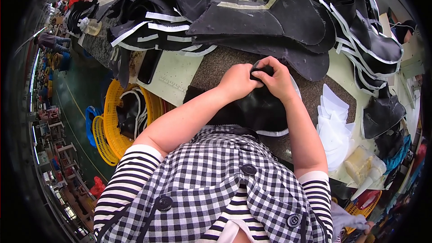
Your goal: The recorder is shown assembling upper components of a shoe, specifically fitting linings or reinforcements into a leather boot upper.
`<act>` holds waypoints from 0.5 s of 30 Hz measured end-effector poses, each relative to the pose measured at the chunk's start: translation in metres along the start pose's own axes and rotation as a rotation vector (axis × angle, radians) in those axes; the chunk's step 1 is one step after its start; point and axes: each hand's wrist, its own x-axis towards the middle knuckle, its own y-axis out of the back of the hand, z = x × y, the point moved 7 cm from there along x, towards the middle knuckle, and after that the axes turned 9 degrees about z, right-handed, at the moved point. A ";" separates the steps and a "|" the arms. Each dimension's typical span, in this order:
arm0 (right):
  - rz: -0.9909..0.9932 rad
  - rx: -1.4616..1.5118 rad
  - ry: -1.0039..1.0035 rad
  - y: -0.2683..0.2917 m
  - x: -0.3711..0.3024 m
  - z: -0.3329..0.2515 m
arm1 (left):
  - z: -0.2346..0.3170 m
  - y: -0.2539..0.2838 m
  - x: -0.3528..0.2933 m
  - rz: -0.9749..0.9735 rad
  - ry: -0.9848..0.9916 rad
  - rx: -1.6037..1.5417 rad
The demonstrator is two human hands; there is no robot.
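Observation:
A black, glossy leather-like shoe upper (257, 110) with a white stitched edge lies in front of me at the near side of the bench, close against my checked apron. My left hand (239, 81) is closed on its far edge, fingers curled. Right beside it, my right hand (277, 81) pinches the same edge between thumb and fingers. The two hands almost touch, and a small fold of black material shows between them. Part of the upper is hidden under my hands and forearms. Beneath it is a brown speckled mat (220, 65).
Stacked dark pieces (261, 18) with white tape fill the far bench; more uppers (366, 36) hang at right. White thin sheets (334, 121) and a glue container (364, 166) with a white nozzle stand right. A phone (149, 66) and yellow baskets (114, 135) are left.

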 end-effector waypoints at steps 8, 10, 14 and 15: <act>0.125 -0.027 -0.015 0.013 -0.020 0.043 | -0.027 -0.011 -0.006 0.225 0.065 -0.375; 0.118 -0.041 -0.078 0.011 -0.022 0.040 | -0.028 -0.012 -0.008 0.249 0.073 -0.422; 0.168 0.124 -0.148 0.009 -0.026 0.042 | -0.033 -0.015 -0.010 0.234 0.102 -0.546; 0.167 0.125 -0.148 0.007 -0.026 0.040 | -0.033 -0.015 -0.011 0.235 0.102 -0.545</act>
